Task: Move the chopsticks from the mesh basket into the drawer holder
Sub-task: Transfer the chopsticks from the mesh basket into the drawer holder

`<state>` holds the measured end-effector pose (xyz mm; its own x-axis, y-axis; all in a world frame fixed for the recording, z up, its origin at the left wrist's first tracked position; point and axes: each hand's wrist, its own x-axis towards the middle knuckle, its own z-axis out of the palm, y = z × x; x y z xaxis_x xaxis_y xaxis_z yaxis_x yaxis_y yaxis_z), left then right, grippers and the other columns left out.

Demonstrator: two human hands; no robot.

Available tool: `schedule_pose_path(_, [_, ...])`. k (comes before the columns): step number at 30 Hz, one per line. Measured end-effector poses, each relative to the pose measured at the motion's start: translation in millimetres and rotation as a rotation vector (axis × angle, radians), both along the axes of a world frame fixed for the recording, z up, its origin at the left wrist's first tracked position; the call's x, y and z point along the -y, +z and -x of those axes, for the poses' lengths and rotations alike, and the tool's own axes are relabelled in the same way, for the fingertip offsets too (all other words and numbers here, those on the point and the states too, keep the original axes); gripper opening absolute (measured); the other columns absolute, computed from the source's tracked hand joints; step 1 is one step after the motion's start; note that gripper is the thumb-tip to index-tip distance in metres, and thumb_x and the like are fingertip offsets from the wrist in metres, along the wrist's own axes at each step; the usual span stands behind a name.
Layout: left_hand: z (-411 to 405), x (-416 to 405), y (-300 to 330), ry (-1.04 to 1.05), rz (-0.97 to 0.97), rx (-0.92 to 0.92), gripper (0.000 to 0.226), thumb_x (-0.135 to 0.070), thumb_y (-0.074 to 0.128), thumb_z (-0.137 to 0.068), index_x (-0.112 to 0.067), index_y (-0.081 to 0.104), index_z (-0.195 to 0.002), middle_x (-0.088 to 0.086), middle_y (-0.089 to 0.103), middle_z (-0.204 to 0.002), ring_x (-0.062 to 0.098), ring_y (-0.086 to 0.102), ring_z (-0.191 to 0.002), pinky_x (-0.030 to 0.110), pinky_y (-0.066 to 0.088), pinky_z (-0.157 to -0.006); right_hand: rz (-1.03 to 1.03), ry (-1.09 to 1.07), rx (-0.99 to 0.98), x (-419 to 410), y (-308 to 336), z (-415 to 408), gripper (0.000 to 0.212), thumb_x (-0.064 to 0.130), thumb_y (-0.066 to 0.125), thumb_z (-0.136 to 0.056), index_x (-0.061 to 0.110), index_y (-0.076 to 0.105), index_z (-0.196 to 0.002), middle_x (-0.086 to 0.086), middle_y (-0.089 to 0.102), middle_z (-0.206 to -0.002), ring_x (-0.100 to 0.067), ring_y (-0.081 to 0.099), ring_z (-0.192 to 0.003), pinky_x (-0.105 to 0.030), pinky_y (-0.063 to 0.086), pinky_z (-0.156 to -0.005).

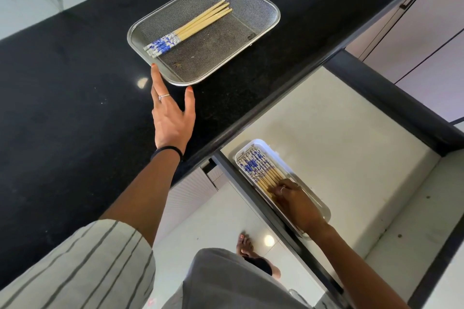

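A rectangular metal mesh basket point(261, 0) sits on the black counter. Several bamboo chopsticks point(198, 24) with blue-and-white patterned ends lie side by side in it. My left hand point(172, 113) rests open on the counter, with fingertip and thumb tip touching the basket's near rim. Below, in the open drawer, a white holder point(288, 160) contains several matching chopsticks point(261, 170). My right hand point(295, 202) lies over the plain ends of those chopsticks, fingers curled down on them; whether it grips any I cannot tell.
The black counter point(62, 83) runs diagonally, with a white marble wall behind. The open drawer point(351, 145) has a pale floor and dark frame rails. Cabinet fronts with a dark handle stand at the upper right. A bare foot shows on the glossy floor.
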<state>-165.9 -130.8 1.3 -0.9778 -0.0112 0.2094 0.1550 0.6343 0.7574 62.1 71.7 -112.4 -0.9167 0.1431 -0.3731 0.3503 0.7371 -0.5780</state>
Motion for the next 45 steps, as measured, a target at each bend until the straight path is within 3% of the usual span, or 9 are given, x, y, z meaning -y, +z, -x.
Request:
schedule_pose_path(4, [0.3, 0.1, -0.1, -0.004, 0.003, 0.005, 0.078, -0.040, 0.049, -0.098, -0.023, 0.000, -0.157, 0.009, 0.018, -0.162, 0.031, 0.038, -0.138, 0.047, 0.032, -0.112, -0.095, 0.074, 0.014, -2.9, -3.7, 1.8, 0.039, 0.009, 0.046, -0.094, 0.014, 0.052, -0.132, -0.014, 0.048, -0.132, -0.031, 0.048, -0.119, -0.035, 0.042, -0.100])
schedule_pose_path(7, [0.2, 0.0, -0.2, 0.002, 0.000, 0.012, 0.078, -0.041, 0.049, -0.098, -0.024, 0.000, -0.156, 0.009, 0.019, -0.162, 0.031, 0.039, -0.138, 0.046, 0.033, -0.112, -0.123, 0.010, -0.025, -2.3, -7.0, 1.6, 0.033, 0.011, 0.048, -0.094, 0.008, 0.054, -0.127, -0.015, 0.055, -0.127, -0.030, 0.055, -0.115, -0.022, 0.048, -0.093])
schedule_pose_path(11, [0.1, 0.0, 0.9, 0.006, -0.009, 0.007, 0.078, -0.040, 0.049, -0.098, -0.024, 0.001, -0.157, 0.009, 0.021, -0.161, 0.030, 0.042, -0.134, 0.047, 0.035, -0.111, -0.050, -0.031, -0.018, 2.4, -3.5, 0.0, 0.017, 0.008, 0.050, -0.094, 0.008, 0.060, -0.108, -0.019, 0.059, -0.120, -0.034, 0.057, -0.113, -0.042, 0.046, -0.101])
schedule_pose_path(21, [-0.4, -0.5, 2.0, 0.015, 0.000, 0.025, 0.077, -0.041, 0.049, -0.098, -0.027, 0.000, -0.156, 0.009, 0.024, -0.160, 0.031, 0.045, -0.132, 0.048, 0.037, -0.110, -0.013, -0.076, -0.002, 4.0, -0.8, 10.3, 0.034, 0.007, 0.054, -0.091, 0.006, 0.055, -0.125, -0.016, 0.053, -0.127, -0.029, 0.052, -0.115, -0.035, 0.044, -0.099])
schedule_pose_path(27, [-0.1, -0.3, 2.3, 0.008, 0.006, 0.018, 0.077, -0.040, 0.049, -0.098, -0.026, 0.001, -0.156, 0.009, 0.025, -0.160, 0.030, 0.046, -0.133, 0.049, 0.037, -0.110, 0.078, -0.168, 0.020, 4.3, 1.8, 2.2, 0.038, 0.001, 0.057, -0.090, 0.007, 0.053, -0.127, -0.001, 0.055, -0.121, -0.009, 0.053, -0.107, 0.007, 0.036, -0.080])
schedule_pose_path(32, [0.1, -0.3, 1.7, 0.013, 0.003, 0.025, 0.077, -0.041, 0.049, -0.098, -0.027, 0.000, -0.156, 0.009, 0.026, -0.159, 0.029, 0.045, -0.133, 0.050, 0.037, -0.111, 0.056, -0.146, 0.022, 3.9, -5.1, 8.4, 0.025, 0.005, 0.052, -0.093, 0.005, 0.059, -0.116, -0.015, 0.060, -0.118, -0.020, 0.059, -0.101, -0.019, 0.048, -0.082])
schedule_pose_path(36, [0.6, -0.1, 1.5, 0.006, 0.006, 0.025, 0.077, -0.041, 0.049, -0.098, -0.027, -0.001, -0.156, 0.009, 0.024, -0.160, 0.029, 0.041, -0.137, 0.051, 0.035, -0.113, 0.011, -0.125, -0.004, 0.7, -14.4, 9.2, 0.028, 0.008, 0.055, -0.091, 0.022, 0.056, -0.115, -0.012, 0.059, -0.120, -0.002, 0.049, -0.082, 0.000, 0.041, -0.074])
schedule_pose_path(40, [0.3, -0.1, 0.9, 0.004, -0.007, 0.024, 0.077, -0.040, 0.049, -0.098, -0.027, -0.001, -0.156, 0.008, 0.023, -0.161, 0.027, 0.039, -0.138, 0.047, 0.033, -0.114, -0.077, -0.062, -0.053, -2.7, -16.3, 9.7, 0.031, 0.012, 0.053, -0.092, 0.039, 0.043, -0.101, 0.001, 0.052, -0.111, 0.006, 0.044, -0.078, 0.003, 0.035, -0.079])
schedule_pose_path(45, [0.3, -0.4, -0.2, 0.010, -0.015, 0.012, 0.077, -0.040, 0.049, -0.098, -0.027, 0.001, -0.156, 0.008, 0.025, -0.160, 0.027, 0.044, -0.133, 0.044, 0.035, -0.111, -0.202, 0.039, -0.029, -4.7, -14.6, 1.7, 0.016, 0.011, 0.050, -0.095, 0.014, 0.061, -0.106, -0.002, 0.062, -0.110, -0.012, 0.061, -0.100, -0.015, 0.045, -0.088])
